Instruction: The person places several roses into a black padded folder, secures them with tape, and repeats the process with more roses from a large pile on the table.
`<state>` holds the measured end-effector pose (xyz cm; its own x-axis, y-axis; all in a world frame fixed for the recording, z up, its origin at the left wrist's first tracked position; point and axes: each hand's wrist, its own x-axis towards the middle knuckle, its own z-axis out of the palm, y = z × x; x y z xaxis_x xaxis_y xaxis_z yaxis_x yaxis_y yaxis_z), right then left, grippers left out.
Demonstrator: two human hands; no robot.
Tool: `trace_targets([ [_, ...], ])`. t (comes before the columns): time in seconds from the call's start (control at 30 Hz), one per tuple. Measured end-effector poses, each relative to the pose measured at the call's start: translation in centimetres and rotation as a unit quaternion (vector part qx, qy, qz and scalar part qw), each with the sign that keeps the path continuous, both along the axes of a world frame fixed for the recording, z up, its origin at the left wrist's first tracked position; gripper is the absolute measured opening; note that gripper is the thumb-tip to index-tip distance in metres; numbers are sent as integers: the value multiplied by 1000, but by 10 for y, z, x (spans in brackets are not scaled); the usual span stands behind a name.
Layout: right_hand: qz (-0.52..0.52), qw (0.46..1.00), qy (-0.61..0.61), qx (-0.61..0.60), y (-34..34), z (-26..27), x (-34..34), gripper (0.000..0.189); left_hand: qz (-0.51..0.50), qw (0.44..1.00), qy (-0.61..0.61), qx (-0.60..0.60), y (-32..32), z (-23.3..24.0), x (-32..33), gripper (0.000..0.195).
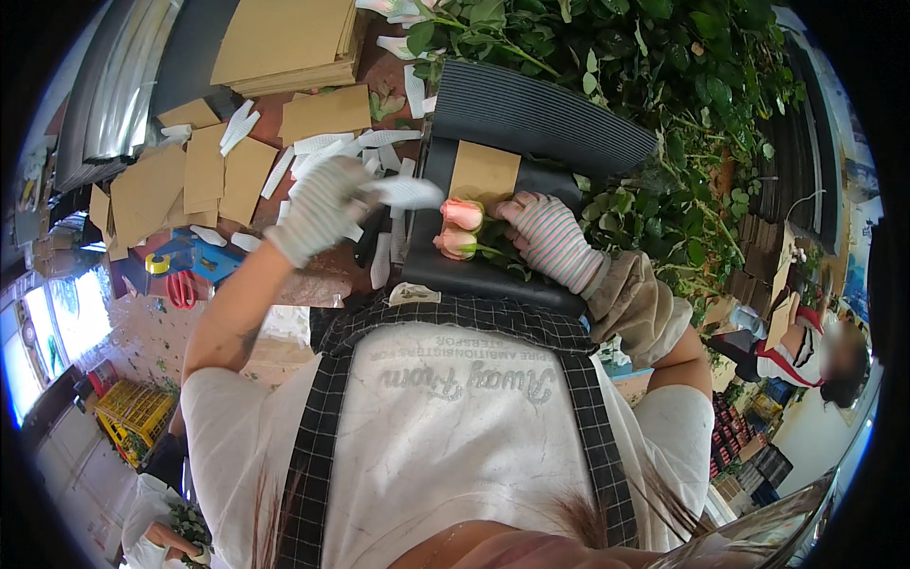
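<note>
My left hand [323, 210], in a striped knit glove and blurred by motion, holds a white mesh sleeve [405, 192] just left of two pink roses. The upper rose [462, 213] and the lower rose [456, 243] lie side by side on a black padded surface [434, 267], heads to the left. My right hand [551, 235], gloved too, has its fingers curled over the stems close behind the heads; its fingertips are partly hidden. A cardboard piece [485, 169] lies just beyond the roses, before a ribbed black sheet [533, 114].
Loose mesh sleeves [320, 153] and cardboard pieces [202, 174] cover the table at left. A cardboard stack [284, 46] stands farther back. Red-handled scissors [181, 289] lie near the left edge. Leafy stems [675, 92] heap at right. Another person [803, 348] is at far right.
</note>
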<state>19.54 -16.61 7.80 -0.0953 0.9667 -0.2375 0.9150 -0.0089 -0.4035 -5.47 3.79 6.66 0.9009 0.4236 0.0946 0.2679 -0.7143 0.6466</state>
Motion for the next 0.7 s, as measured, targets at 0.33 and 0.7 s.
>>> trace_targets([
  [0.33, -62, 997, 53, -16, -9, 62, -16, 25, 199, 874, -73, -437, -44, -13, 4, 39],
  [0.7, -107, 986, 18, -126, -1, 44, -15, 33, 205, 838, -15, -505, -55, -34, 33, 51],
])
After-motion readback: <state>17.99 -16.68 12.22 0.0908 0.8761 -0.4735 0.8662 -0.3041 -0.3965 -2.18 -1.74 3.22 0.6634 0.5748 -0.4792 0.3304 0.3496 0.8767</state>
